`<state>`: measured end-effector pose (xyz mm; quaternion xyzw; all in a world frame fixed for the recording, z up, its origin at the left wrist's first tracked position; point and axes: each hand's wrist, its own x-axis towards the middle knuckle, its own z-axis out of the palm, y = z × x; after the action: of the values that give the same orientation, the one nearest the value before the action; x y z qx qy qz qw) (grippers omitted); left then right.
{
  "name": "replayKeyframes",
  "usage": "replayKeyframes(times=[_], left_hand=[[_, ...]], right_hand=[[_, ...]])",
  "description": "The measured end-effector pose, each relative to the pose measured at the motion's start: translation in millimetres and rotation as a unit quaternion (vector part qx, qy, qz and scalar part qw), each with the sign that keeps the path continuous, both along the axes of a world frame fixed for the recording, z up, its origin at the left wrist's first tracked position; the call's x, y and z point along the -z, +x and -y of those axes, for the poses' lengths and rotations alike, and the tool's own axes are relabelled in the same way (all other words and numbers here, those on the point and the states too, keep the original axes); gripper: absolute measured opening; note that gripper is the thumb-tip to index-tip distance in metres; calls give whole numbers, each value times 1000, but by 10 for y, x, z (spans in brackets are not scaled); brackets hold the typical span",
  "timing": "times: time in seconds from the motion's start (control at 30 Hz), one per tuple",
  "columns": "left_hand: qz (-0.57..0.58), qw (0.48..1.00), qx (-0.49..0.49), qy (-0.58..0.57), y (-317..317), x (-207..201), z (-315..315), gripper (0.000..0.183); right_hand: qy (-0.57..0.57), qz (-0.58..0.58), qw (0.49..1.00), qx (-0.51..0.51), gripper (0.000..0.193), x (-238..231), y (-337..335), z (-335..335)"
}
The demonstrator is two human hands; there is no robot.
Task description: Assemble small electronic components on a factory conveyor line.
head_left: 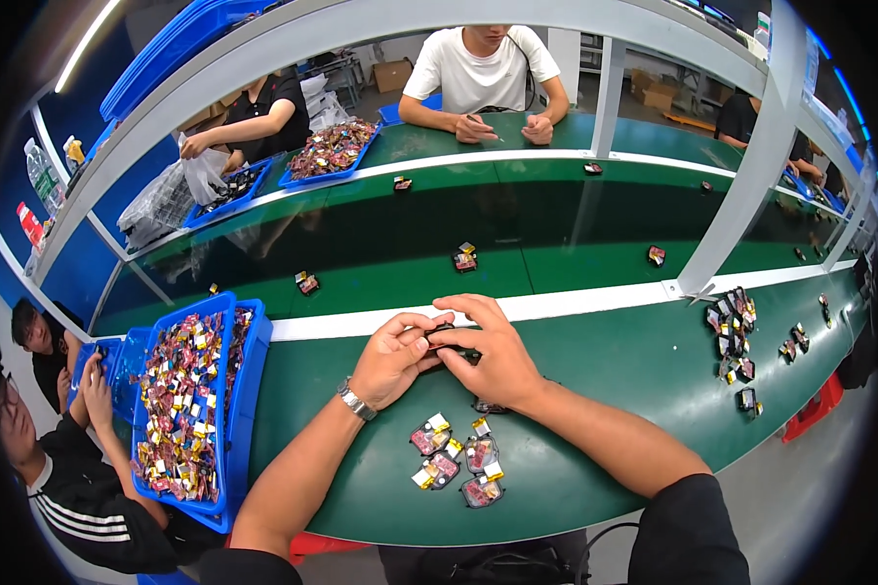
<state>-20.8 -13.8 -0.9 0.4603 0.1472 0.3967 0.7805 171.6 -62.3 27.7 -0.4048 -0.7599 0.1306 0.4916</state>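
My left hand (392,363) and my right hand (492,353) meet above the green bench, fingertips closed around a small black part (443,329). Fingers cover most of that part, so its exact kind cannot be made out. A watch with a metal band (357,400) is on my left wrist. On the bench below my hands lies a group of several small dark casings (481,452) with red circuit boards and yellow-and-white pieces. Another dark casing (490,406) is partly hidden under my right wrist.
Left of me stands a blue bin (256,363) heaped with small red, yellow and white parts. A white rail (585,303) separates my bench from a green conveyor carrying scattered assemblies. A grey post (741,185) rises at right, near more piled assemblies (732,327). Co-workers sit across and at left.
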Motion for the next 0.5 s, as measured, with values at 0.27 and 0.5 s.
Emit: replayKeyframes(times=[0.27,0.5], left_hand=[[-24,999,-47,14,94,-67,64,23],[-26,999,-44,-18,123,-67,88,26]], right_hand=[[3,11,1000,-10,20,-13,24,-49],[74,4,997,21,16,-10,-15,-68]])
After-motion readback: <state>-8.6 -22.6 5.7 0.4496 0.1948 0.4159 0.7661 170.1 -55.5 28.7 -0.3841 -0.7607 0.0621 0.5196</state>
